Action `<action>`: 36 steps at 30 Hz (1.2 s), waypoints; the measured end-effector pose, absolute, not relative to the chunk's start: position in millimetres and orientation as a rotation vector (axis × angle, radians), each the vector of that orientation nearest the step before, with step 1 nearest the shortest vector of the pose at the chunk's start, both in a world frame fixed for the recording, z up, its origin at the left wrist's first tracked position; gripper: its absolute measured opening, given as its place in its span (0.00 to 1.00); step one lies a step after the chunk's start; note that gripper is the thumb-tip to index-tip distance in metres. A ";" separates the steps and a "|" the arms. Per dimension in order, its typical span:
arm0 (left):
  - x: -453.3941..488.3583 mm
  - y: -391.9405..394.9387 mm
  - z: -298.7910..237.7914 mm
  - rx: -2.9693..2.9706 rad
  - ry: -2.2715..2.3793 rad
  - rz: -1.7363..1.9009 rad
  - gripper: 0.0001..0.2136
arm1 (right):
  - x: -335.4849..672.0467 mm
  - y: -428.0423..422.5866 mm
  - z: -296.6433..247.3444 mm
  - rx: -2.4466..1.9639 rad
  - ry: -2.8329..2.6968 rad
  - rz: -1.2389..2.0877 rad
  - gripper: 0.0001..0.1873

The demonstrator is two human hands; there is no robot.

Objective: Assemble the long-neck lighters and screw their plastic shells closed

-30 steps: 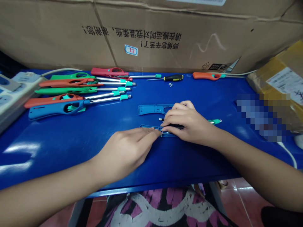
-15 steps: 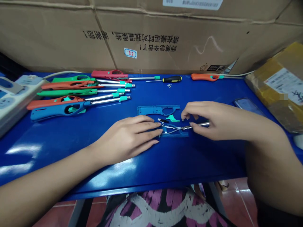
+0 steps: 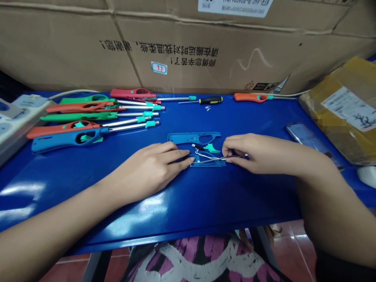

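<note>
Slim silver metal tube [image 3: 223,159] sits in closed grip of right hand [image 3: 249,152], at three-o'clock end of hollow blue plastic handle half [image 3: 216,165] on counter [image 3: 211,203]. Left hand [image 3: 157,168] rests fingertips at its nine o'clock; cannot tell whether grip closes. Matching blue plastic shell [image 3: 179,138] lies toward twelve, curved turquoise plastic trigger [image 3: 212,148] between.
</note>
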State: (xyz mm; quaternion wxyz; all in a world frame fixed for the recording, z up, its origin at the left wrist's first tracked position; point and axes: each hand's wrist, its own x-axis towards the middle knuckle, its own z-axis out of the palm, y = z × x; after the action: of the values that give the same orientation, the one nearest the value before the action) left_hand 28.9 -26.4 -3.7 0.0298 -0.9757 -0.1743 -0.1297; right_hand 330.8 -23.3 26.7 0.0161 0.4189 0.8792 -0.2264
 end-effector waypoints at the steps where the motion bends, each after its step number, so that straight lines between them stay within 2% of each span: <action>1: 27.5 -25.0 -3.3 -2.989 -0.543 -0.377 0.15 | 329.2 -23.2 26.9 1.304 2.739 -0.701 0.05; 7: 22.4 -21.0 -0.6 -2.975 -0.604 -0.298 0.16 | 321.6 -22.1 25.5 1.198 2.858 -0.655 0.07; 23: 21.0 -19.2 -2.1 -2.955 -0.596 -0.356 0.16 | 320.8 -22.9 26.5 1.135 2.875 -0.477 0.08; 28: 20.9 -19.7 -2.4 -3.009 -0.689 -0.429 0.15 | 319.4 -26.4 28.1 1.164 2.902 -0.563 0.06; 36: 21.3 -20.2 -3.3 -2.989 -0.673 -0.452 0.15 | 312.1 -30.7 32.4 1.217 2.895 -0.792 0.10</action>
State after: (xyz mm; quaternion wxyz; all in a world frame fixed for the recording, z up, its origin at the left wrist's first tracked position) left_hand 21.3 -20.2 -3.3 0.0223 -0.9649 -0.2172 -0.1458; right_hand 312.1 -30.7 32.4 -0.0485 0.3753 0.8928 -0.2442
